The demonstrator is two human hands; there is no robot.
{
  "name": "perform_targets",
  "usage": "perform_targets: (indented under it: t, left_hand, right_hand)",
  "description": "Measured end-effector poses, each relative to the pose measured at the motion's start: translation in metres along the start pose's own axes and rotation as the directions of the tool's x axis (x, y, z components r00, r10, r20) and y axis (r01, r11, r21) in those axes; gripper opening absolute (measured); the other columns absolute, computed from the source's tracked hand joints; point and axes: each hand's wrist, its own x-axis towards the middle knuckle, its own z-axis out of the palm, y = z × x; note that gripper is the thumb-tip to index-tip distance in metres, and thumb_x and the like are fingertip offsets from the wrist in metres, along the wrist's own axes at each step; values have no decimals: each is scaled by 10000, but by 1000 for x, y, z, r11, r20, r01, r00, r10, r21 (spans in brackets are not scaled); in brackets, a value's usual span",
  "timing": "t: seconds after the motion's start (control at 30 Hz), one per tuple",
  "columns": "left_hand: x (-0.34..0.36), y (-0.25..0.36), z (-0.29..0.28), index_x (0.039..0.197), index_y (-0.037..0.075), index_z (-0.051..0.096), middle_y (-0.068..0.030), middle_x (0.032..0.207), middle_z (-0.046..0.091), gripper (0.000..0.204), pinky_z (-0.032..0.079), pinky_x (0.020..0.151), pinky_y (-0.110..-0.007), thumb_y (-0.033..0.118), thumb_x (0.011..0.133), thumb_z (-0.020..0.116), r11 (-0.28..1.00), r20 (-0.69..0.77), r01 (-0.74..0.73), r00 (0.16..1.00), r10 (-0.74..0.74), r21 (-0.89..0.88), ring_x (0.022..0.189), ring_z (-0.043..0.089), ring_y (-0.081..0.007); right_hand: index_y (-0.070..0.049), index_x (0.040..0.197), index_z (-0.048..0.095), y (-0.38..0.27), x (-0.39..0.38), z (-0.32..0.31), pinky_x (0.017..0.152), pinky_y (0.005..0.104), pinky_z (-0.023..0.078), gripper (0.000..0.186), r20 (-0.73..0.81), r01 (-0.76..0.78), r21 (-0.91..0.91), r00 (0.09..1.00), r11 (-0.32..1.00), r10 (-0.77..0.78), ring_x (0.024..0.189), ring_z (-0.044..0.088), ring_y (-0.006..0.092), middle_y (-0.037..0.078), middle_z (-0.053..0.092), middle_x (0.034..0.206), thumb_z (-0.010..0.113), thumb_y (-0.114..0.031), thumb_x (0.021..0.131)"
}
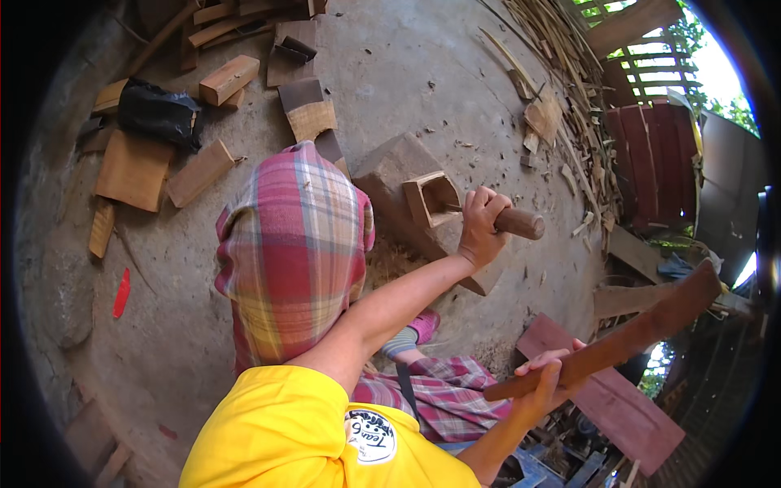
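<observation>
My left hand is wrapped around a chisel, whose round wooden handle sticks out past my fist. Its thin blade points into the hollow of a small wooden block. That hollowed block rests on a larger, heavy wood block on the ground. Lower and to the right, my right hand grips a long, flat wooden mallet. The mallet slants up to the right, apart from the chisel handle. Plaid cloth covers my raised knee beside my left arm.
Cut wood blocks and a black wrapped bundle lie at the upper left. Thin wood strips are heaped along the far right. A reddish board lies beneath the mallet. Shavings dot the concrete floor.
</observation>
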Motion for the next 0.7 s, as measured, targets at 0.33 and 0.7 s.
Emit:
perform_targets:
  t: [0.33, 0.7]
  left_hand:
    - [5, -11, 3, 886, 97, 535, -89, 820, 576, 269, 415, 728, -427, -40, 669, 616, 997, 43, 69, 997, -68, -17, 827, 540, -340]
    - [19, -14, -3, 869, 76, 526, -161, 767, 578, 218, 457, 632, -445, -43, 716, 625, 994, 0, 104, 995, -104, -42, 738, 575, -420]
  right_hand:
    - [-78, 1363, 389, 11, 19, 7, 452, 263, 477, 547, -90, -294, -117, 954, 949, 285, 488, 518, 126, 38, 527, 701, 662, -118, 890]
    - [-47, 1219, 432, 24, 3, 17, 421, 269, 442, 444, 90, -518, -212, 834, 829, 544, 476, 534, 133, 53, 542, 730, 687, -114, 862]
